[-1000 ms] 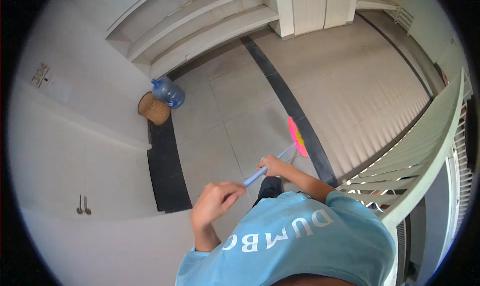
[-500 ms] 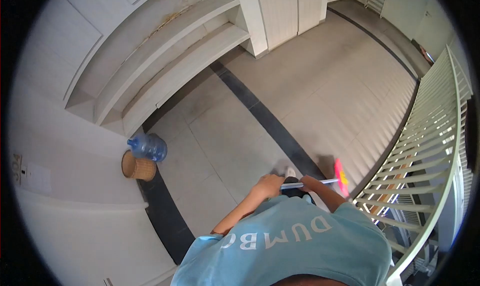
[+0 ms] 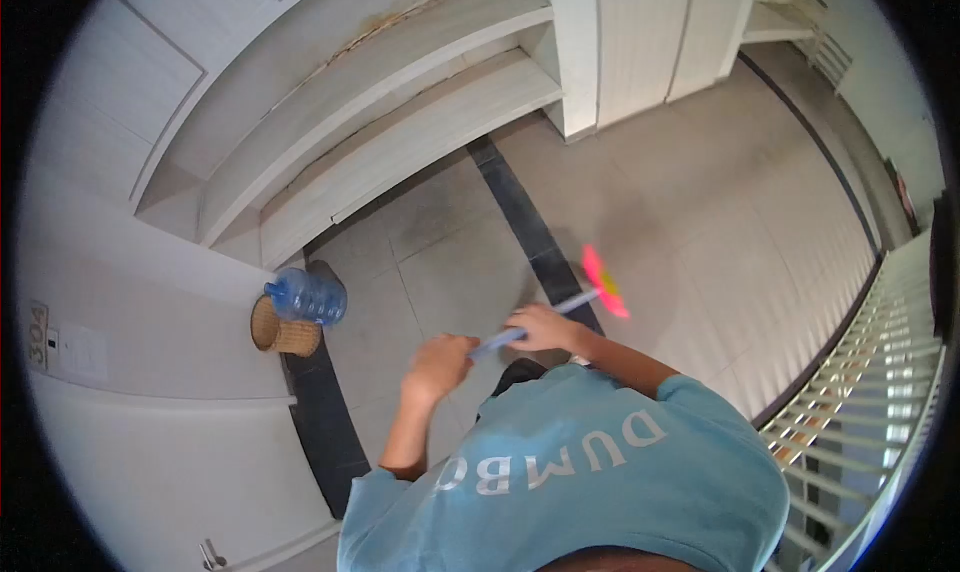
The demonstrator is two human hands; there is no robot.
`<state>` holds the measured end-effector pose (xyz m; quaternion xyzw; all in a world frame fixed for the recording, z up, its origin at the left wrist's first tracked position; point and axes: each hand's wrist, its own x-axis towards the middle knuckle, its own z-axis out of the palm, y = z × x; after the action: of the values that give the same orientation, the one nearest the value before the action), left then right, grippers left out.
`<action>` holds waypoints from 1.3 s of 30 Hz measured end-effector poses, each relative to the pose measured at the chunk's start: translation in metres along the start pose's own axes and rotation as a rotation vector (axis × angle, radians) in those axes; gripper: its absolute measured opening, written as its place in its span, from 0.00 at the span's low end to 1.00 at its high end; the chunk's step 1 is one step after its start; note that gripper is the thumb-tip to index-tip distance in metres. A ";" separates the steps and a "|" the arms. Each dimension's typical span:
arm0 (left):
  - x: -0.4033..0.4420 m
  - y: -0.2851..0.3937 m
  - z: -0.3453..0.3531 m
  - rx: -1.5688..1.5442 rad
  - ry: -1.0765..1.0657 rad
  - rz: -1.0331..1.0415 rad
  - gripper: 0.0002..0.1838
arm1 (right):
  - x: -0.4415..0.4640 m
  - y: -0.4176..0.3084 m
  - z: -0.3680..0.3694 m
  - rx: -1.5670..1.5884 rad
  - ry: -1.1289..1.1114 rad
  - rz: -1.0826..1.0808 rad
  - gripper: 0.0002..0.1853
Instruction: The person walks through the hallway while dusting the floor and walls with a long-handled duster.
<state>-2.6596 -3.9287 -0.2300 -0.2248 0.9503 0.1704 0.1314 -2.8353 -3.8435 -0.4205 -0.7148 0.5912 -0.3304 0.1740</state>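
A pink broom head blurs, left hand and right hand hide parts of its handle, while a bottle covers part of a basket

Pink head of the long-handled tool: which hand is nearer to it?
Right. The right hand grips the handle partway along, closer to the pink head; the left hand holds it farther away, toward the other end.

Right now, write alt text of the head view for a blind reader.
A person's left hand and right hand grip a pale stick with a pink and yellow head over a tiled floor. A blue bottle and wicker basket stand at left by the wall; a pale railing runs along the right.
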 end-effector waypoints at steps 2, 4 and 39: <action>0.017 -0.001 -0.039 0.054 0.104 -0.040 0.14 | 0.067 -0.003 -0.009 -0.026 0.081 -0.125 0.16; 0.046 0.004 -0.075 0.268 0.039 -0.304 0.07 | 0.127 0.001 -0.027 0.091 -0.071 -0.024 0.14; 0.467 -0.132 -0.174 -0.689 -0.801 -0.365 0.17 | 0.313 0.129 -0.506 1.162 0.440 -0.603 0.25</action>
<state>-3.0310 -4.2846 -0.2590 -0.3333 0.6613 0.5178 0.4284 -3.2471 -4.1038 -0.0549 -0.5551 0.1151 -0.7652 0.3052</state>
